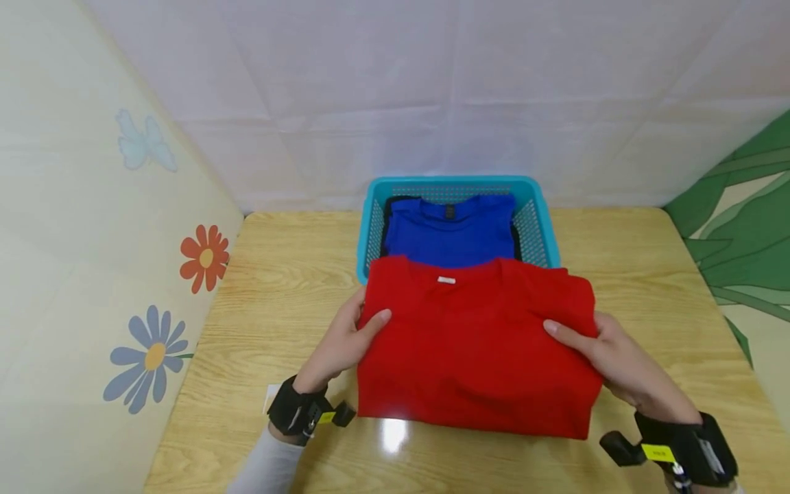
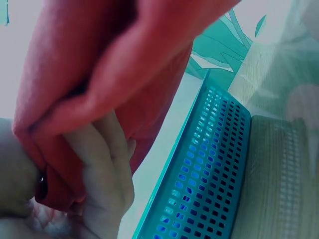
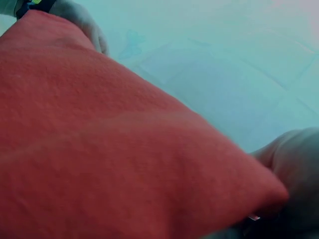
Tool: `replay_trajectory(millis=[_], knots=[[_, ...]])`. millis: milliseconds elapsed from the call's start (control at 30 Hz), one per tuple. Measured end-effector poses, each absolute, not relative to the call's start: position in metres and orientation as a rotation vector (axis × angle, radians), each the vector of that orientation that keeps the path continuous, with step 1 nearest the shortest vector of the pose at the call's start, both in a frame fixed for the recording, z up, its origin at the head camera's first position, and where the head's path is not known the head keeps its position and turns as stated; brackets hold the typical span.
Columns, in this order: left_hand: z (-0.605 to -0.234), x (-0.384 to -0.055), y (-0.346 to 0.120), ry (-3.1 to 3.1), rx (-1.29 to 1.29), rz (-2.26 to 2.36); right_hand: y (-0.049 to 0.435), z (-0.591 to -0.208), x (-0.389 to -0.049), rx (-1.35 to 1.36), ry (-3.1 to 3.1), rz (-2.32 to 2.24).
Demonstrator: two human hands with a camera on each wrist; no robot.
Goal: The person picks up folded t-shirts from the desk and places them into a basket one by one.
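A folded red T-shirt is held up off the table, its neckline with a small white label toward the back. My left hand grips its left side, thumb on top and fingers underneath. On the opposite side my right hand pinches the shirt the same way. Just behind stands a turquoise plastic basket holding a folded blue T-shirt, with black cloth showing at its edges. The red shirt covers the basket's front rim. In the left wrist view, fingers curl under the red fabric beside the basket's perforated wall.
The wooden table reaches back to a white cloth-covered wall. At the left is a wall with flower pictures, at the right one with green leaves. Something small and white lies by the left wrist.
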State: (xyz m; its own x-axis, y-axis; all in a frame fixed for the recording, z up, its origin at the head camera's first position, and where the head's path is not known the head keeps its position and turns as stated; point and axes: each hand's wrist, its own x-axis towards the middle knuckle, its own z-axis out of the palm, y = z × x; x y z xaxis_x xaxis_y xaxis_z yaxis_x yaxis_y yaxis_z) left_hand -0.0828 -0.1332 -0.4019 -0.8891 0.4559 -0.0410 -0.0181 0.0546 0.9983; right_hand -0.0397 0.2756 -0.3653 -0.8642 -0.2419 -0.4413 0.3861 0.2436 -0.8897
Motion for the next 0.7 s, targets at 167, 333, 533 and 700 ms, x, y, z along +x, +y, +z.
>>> replay_trajectory(millis=[167,333,533,700], knots=[[-0.398,-0.096,-0.132,1.989,0.451,1.907,0.277,-0.363,-0.051,0.139,2.008,-1.692],[-0.393,-0.107,-0.129,2.037,0.463,1.885,0.280,-0.364,-0.063,0.156,2.005,-1.702],[-0.391,-0.118,-0.127,2.048,0.443,1.864,0.282,-0.366,-0.073,0.178,2.009,-1.709],[-0.383,-0.131,-0.128,2.076,0.459,1.858,0.280,-0.362,-0.086,0.179,1.997,-1.724]])
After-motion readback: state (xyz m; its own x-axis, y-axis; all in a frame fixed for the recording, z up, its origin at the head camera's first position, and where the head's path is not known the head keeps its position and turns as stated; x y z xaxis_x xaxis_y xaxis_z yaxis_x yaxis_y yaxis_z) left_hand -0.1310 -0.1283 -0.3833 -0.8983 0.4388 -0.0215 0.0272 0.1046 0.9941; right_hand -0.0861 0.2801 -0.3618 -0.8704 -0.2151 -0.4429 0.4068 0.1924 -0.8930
